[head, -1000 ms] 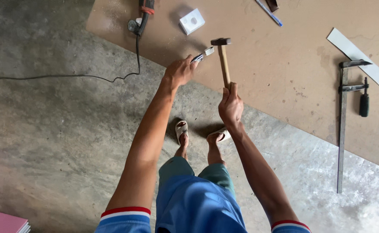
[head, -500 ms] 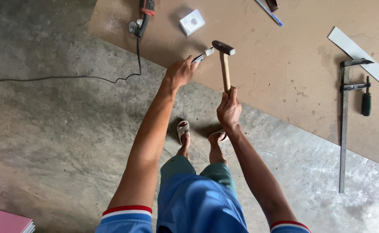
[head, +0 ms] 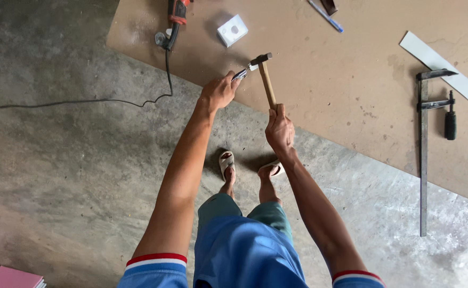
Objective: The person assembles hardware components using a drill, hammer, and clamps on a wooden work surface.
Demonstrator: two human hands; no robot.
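Hammer (head: 266,80) work is the step in hand: the right hand (head: 280,129) is wrapped shut around the lower end of the wooden handle, and the dark steel head sits touching or just beside the tip of a small metal piece (head: 243,72). The left hand (head: 219,92) pinches that piece between thumb and fingertips; it is slim and shiny, but too small here to name for sure. Both hands are held out in the air above the near edge of the brown board (head: 319,69), which lies flat on the concrete floor (head: 58,160).

To do this well, I judge that short, light taps suit it better than a swing, since the left fingers lie just beside the hammer head. A hold low on the piece, away from its struck end, would spare the fingertips. The grip far down the handle gives force but less aim; choking up a little would steady the head.

Taken from the board: a white square box (head: 232,30) lies on it beyond the hammer, a red and black power tool (head: 174,18) rests at its far left corner with its black cord (head: 85,101) trailing off onto the floor, a long bar clamp (head: 425,144) lies along its right part, and a white strip (head: 447,72) crosses just beyond the clamp. Sandalled feet (head: 247,166) stand on the concrete just short of the board's edge.
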